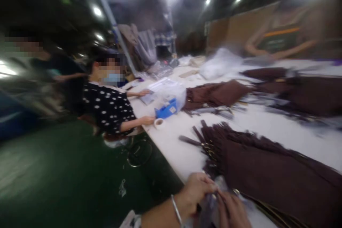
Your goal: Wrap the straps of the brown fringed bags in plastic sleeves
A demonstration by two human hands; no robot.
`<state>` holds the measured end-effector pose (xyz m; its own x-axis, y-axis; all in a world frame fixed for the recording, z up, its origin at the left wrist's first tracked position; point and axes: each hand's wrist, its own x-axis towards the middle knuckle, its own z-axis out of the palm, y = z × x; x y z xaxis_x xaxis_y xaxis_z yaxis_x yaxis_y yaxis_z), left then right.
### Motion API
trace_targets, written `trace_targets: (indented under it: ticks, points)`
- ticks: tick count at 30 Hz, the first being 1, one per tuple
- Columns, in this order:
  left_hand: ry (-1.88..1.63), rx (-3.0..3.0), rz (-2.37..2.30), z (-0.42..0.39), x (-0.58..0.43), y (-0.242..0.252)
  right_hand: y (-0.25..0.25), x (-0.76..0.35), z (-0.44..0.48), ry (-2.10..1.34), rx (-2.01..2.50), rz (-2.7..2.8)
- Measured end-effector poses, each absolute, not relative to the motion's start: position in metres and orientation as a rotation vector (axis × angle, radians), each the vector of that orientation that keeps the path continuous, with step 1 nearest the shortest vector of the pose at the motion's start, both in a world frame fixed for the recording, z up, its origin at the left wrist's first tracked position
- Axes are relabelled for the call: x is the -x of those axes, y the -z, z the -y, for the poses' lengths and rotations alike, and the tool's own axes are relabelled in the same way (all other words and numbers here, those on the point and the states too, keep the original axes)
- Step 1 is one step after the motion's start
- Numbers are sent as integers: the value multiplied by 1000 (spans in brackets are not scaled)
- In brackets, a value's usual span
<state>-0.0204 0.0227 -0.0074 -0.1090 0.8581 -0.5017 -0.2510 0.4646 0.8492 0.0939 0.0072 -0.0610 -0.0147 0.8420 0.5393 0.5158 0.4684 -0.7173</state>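
Note:
My left hand, a metal bangle on its wrist, is closed on a dark folded umbrella in clear plastic wrap at the bottom edge of the view. My right hand grips the same item from the right side, fingers curled. Both hands sit at the near edge of a long white table. Right behind them lies a pile of dark brown folded umbrellas with their handles pointing left. The picture is smeared by motion.
More brown umbrella piles lie further along the table. A seated person in a dotted black top touches a tape roll beside a blue dispenser and plastic bags. Another person leans at the far right. Green floor lies left.

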Motion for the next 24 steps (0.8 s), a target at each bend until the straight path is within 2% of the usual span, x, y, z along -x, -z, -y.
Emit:
trace_targets:
  ticks: [8,24]
  points:
    - [-1066,-532,-1123,-18,18,22,27,-105,11,-622,1331,1646]
    - [-995,-604,-1141,-23,16,5,35,-109,9,-647,1235,1656]
